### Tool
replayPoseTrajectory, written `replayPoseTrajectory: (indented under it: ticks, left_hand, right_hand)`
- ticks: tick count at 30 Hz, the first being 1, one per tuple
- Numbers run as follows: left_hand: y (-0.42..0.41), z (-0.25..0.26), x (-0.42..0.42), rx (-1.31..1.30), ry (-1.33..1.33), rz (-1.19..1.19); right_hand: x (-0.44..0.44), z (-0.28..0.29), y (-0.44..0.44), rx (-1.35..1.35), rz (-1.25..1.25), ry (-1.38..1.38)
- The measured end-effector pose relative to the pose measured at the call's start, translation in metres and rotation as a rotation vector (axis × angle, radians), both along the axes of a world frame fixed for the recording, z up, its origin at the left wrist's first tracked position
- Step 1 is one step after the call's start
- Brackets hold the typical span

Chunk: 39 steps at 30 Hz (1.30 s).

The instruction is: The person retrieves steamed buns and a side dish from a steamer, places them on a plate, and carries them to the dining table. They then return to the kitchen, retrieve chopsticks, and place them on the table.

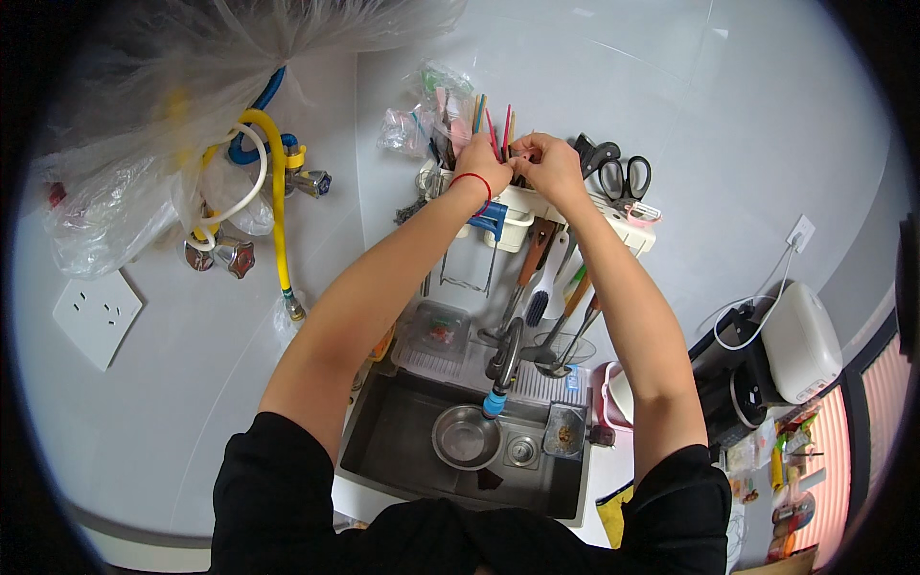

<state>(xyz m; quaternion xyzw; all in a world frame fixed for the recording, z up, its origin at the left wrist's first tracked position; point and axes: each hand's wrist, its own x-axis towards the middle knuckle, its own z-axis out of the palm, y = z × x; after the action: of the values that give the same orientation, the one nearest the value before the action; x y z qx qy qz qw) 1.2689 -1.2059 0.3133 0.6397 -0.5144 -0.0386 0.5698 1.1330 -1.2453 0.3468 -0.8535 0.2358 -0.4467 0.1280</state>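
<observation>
Both of my hands are raised to a cream wall-mounted utensil rack (636, 228) above the sink. My left hand (480, 164), with a red cord bracelet (480, 180) at its wrist, is among the upright chopsticks (508, 122); its fingertips are hidden. Close beside it, my right hand (552, 164) has thumb and fingers bent together at the front of the holder. Whether either hand grips a chopstick cannot be made out. Black-handled scissors (625, 178) and a pink peeler (642, 213) sit on the rack to the right.
Ladles, a white-handled brush (550, 273) and other utensils hang under the rack. The faucet (512, 352) rises behind a dark sink (388, 438) holding a steel bowl (467, 436). A yellow hose (279, 208) and plastic sheeting (129, 144) hang at left. A white appliance (801, 341) stands right.
</observation>
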Motion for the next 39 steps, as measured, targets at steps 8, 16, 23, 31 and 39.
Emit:
replayPoseTrajectory:
  ticks: [8, 16, 23, 31, 39]
  left_hand:
    - [-0.01, -0.009, -0.001, -0.061, -0.098, 0.016]
    - [0.0, -0.009, -0.02, -0.214, -0.25, 0.157]
    - [-0.012, -0.009, -0.016, -0.122, 0.073, -0.108]
    - [-0.012, -0.003, -0.019, 0.104, -0.273, 0.006]
    - [-0.011, 0.005, -0.008, 0.266, -0.435, -0.144]
  right_hand:
    - [-0.002, 0.001, -0.002, -0.036, -0.051, 0.004]
    - [-0.012, 0.002, -0.016, 0.227, 0.074, -0.013]
    - [-0.013, 0.001, -0.034, 0.227, 0.088, -0.02]
    - [-0.008, 0.002, -0.037, 0.24, 0.058, 0.001]
    - [-0.018, 0.008, -0.039, 0.164, 0.111, 0.175]
